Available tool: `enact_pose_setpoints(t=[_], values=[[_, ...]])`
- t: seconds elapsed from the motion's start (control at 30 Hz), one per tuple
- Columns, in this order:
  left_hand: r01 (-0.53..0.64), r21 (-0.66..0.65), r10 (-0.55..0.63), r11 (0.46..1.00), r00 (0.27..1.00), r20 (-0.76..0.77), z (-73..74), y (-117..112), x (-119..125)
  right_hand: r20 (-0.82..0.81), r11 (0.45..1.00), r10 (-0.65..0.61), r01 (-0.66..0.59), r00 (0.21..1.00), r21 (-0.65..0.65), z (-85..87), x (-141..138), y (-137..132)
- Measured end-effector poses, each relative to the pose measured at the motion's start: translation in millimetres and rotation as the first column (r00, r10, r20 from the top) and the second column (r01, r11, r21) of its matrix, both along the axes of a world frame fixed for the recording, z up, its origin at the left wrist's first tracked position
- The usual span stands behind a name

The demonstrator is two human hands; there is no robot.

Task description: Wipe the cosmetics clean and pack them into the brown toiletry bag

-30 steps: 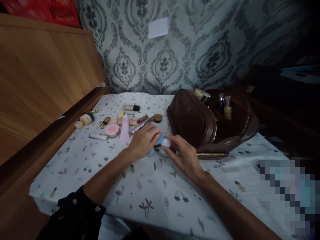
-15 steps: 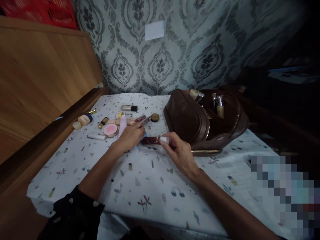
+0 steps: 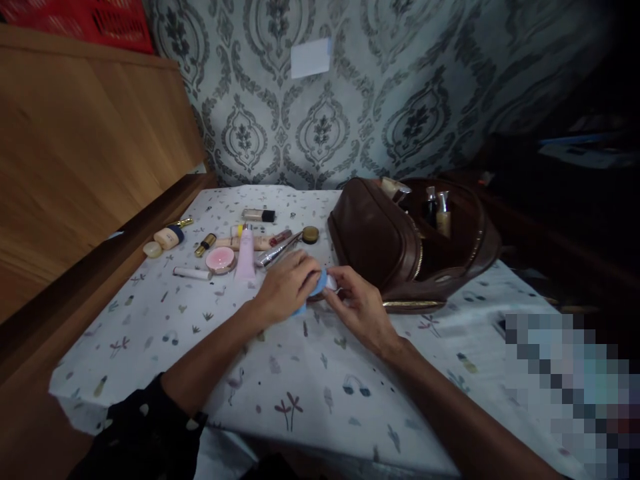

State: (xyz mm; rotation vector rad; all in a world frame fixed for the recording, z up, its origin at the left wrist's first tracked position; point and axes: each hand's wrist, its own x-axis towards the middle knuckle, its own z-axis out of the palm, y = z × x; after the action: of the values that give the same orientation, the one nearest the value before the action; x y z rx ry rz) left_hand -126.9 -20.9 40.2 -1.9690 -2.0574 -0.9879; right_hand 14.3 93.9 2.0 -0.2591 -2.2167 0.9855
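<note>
My left hand (image 3: 287,287) pinches a blue cloth (image 3: 319,284) and presses it against a small white rounded object (image 3: 331,283). My right hand (image 3: 361,303) grips that white object between thumb and fingers; its exact kind does not show. Both hands meet just left of an open brown bag (image 3: 373,233), where several bottles (image 3: 443,215) stand. Behind my left hand lie a silver tapered tool (image 3: 277,252), a pink tube (image 3: 245,257), a round pink compact (image 3: 221,261) and a small round jar (image 3: 310,235).
More cosmetics lie on the patterned tablecloth (image 3: 280,400): a black-capped bottle (image 3: 257,215), a white tube (image 3: 192,273), a gold-and-black lipstick (image 3: 205,245) and a dark-capped bottle (image 3: 169,237). A wooden panel (image 3: 100,127) borders the left; a patterned wall is behind.
My left hand has moved right with the blue cloth, onto the white object in my right hand. The silver tool is now uncovered, and the brown strip between the hands is mostly hidden.
</note>
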Motion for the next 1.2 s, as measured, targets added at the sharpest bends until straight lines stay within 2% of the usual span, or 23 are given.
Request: enact_pose_setpoints(t=[0.13, 0.27, 0.33, 0.4, 0.5, 0.57, 0.77, 0.87, 0.97, 1.03, 1.1, 1.2], values=[[-0.085, -0.155, 0.076, 0.984, 0.995, -0.066, -7.7, 1, -15, 0.036, 0.996, -0.005, 0.008, 0.999, -0.089, -3.4, 0, 2], [-0.125, -0.338, 0.112, 0.933, 0.992, -0.06, -12.1, -1, -39, 0.036, 0.994, 0.016, -0.012, 0.999, -0.111, -3.3, 0, 2], [-0.141, -0.361, 0.142, 0.922, 0.99, -0.024, -11.6, -2, -43, 0.018, 0.996, 0.042, -0.041, 0.999, -0.073, -1.9, 0, 3], [-0.139, -0.306, 0.171, 0.942, 0.982, 0.08, -8.9, -1, -40, 0.006, 0.997, 0.078, -0.077, 0.997, -0.031, -0.3, 0, 4], [0.009, -0.213, 0.052, 0.977, 0.958, 0.282, -3.9, 0, -32, -0.01, 0.99, 0.139, -0.139, 0.99, 0.014, 2.5, 2, 5], [0.103, -0.226, -0.017, 0.969, 0.935, 0.353, -3.0, 2, -29, -0.024, 0.985, 0.17, -0.169, 0.985, 0.038, 4.2, 2, 5], [0.179, -0.442, 0.075, 0.879, 0.863, 0.499, -16.3, 5, -45, -0.032, 0.98, 0.191, -0.189, 0.981, 0.064, 3.9, 2, 6], [0.189, -0.467, 0.094, 0.864, 0.85, 0.519, -22.1, 5, -51, -0.008, 0.988, 0.15, -0.149, 0.989, 0.035, 3.5, 3, 3], [0.215, -0.468, 0.104, 0.857, 0.818, 0.565, -21.3, 2, -51, 0.016, 0.996, 0.088, -0.087, 0.996, -0.03, 5.8, 4, -1], [0.272, -0.431, 0.084, 0.86, 0.758, 0.646, -17.5, -1, -50, 0.01, 0.998, 0.04, -0.039, 0.999, -0.057, 8.1, 5, -4], [0.385, -0.348, 0.002, 0.855, 0.668, 0.744, -12.3, -5, -49, -0.012, 0.996, -0.015, 0.014, 1.0, -0.085, 10.2, 5, -4], [0.55, -0.249, -0.133, 0.797, 0.562, 0.816, -4.5, -7, -48, -0.047, 0.984, -0.089, 0.081, 0.995, -0.157, 11.7, 6, -4]])
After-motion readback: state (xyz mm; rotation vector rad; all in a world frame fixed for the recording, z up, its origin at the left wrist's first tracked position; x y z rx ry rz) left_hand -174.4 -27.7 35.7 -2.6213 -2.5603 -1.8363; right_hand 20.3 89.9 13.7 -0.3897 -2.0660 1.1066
